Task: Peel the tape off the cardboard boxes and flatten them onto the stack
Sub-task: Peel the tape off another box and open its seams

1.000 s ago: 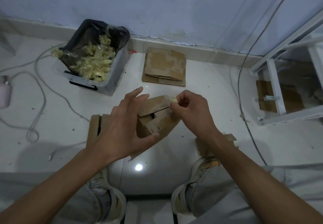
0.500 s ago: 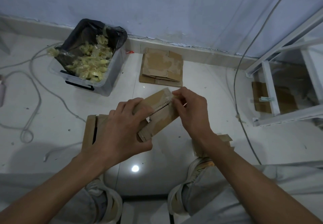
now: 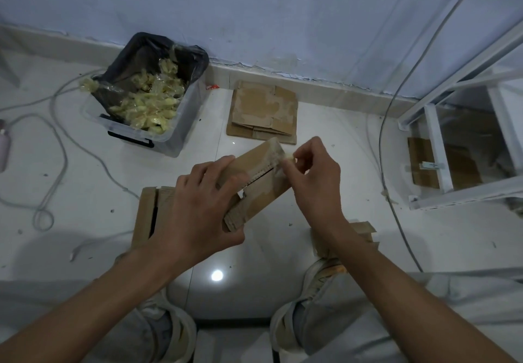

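A small brown cardboard box (image 3: 259, 184) is held above the white floor in front of me. My left hand (image 3: 198, 207) grips its near left end, fingers curled over the top and thumb under. My right hand (image 3: 311, 175) pinches a strip of clear tape (image 3: 284, 157) at the box's far right corner. The stack of flattened boxes (image 3: 263, 112) lies on the floor by the wall, beyond the held box. Another cardboard box (image 3: 147, 215) lies on the floor partly under my left hand.
A clear bin (image 3: 147, 102) lined with a black bag holds several balls of peeled tape at the far left. Cables (image 3: 56, 147) loop over the floor at left. A white metal rack (image 3: 464, 141) with cardboard under it stands at right. More cardboard (image 3: 365, 232) lies by my right foot.
My left hand went from spread open over the box to gripping its near end. The box turned closed side up and my right hand shifted to pinch tape at its far corner.
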Motion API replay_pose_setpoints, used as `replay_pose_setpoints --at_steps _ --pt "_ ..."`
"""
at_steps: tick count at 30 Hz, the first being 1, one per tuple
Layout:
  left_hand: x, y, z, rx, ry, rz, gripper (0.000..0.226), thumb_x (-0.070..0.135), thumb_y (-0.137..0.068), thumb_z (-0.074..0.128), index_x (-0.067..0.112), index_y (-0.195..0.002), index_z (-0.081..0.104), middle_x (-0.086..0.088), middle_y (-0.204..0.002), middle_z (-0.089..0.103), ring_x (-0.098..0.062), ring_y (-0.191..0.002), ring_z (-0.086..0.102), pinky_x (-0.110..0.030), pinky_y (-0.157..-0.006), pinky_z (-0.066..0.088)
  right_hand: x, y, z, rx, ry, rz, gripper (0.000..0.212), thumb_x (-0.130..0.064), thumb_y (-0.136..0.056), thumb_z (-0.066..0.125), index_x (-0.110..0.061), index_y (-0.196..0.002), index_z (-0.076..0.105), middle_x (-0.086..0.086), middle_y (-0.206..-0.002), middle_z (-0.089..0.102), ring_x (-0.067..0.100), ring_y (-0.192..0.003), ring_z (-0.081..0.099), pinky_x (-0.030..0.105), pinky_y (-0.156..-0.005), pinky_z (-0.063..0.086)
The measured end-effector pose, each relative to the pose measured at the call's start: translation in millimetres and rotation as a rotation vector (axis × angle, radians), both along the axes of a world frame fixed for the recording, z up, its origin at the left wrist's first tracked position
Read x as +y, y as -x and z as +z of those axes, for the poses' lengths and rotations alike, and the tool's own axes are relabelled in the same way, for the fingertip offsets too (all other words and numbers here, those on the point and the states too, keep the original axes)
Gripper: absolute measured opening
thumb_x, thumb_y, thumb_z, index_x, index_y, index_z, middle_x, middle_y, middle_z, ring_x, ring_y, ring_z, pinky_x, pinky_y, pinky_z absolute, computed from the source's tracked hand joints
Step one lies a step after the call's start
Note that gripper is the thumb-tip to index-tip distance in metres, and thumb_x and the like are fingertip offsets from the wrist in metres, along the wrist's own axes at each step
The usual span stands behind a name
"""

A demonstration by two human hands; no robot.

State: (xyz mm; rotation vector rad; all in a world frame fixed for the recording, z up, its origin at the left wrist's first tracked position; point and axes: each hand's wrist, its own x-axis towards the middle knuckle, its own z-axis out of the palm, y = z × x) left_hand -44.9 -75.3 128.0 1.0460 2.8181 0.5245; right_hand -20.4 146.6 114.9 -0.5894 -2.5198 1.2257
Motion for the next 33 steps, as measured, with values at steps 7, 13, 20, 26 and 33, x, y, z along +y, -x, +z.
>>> replay_pose_setpoints --at_steps 7,13,20,26,33 --pt "-3.5 3.9 -0.1 0.053 -0.011 0.01 0.081 0.057 -0.065 0.06 0.023 -0.139 0.056 -0.008 -0.151 0.046 -0.034 -0.127 0.05 -0.049 -0.087 0.046 -15.4 -6.4 -12.0 0.128 -0.153 0.34 0.009 -0.028 -0.1 0.068 -0.02 -0.104 0.07 -0.006 -0.101 0.058 0.005 -0.085 0.057 0.012 -0.071 0.047" --pt "-5.7 4.9 -3.0 0.082 0.008 -0.017 0.086 0.053 -0.062 0.074 0.023 -0.14 0.05 -0.011 -0.151 0.046 -0.037 -0.127 0.05 -0.051 -0.089 0.045 -14.7 -2.4 -2.0 -0.093 0.068 0.155 0.019 -0.038 -0.093 0.077 -0.031 -0.105 0.064 -0.013 -0.087 0.067 0.005 -0.08 0.064 0.019 -0.069 0.054" --pt "-4.0 2.9 -5.7 0.067 -0.024 -0.066 0.087 0.055 -0.065 0.068 0.023 -0.142 0.046 -0.01 -0.152 0.046 -0.036 -0.127 0.05 -0.052 -0.088 0.046 3.4 1.1 4.4 -0.141 -0.02 0.118 0.013 -0.015 -0.09 0.073 -0.021 -0.085 0.063 -0.006 -0.071 0.064 0.005 -0.064 0.058 0.023 -0.061 0.052" --pt "-8.0 11.1 -2.0 0.057 -0.057 -0.05 0.094 0.047 -0.06 0.082 0.023 -0.142 0.044 -0.008 -0.153 0.044 -0.037 -0.128 0.049 -0.052 -0.087 0.045 11.6 4.3 9.5 -0.036 -0.543 0.165 0.009 -0.031 -0.1 0.065 -0.026 -0.096 0.058 -0.01 -0.097 0.062 0.011 -0.079 0.059 0.035 -0.062 0.055" --pt "-9.2 9.8 -6.4 0.055 -0.013 -0.033 0.097 0.049 -0.058 0.086 0.023 -0.142 0.043 -0.01 -0.152 0.044 -0.037 -0.128 0.049 -0.055 -0.089 0.045 -1.3 -1.5 -1.8 -0.067 -0.27 0.206 0.011 -0.031 -0.1 0.069 -0.029 -0.111 0.069 -0.008 -0.106 0.066 0.007 -0.084 0.063 0.028 -0.073 0.057"
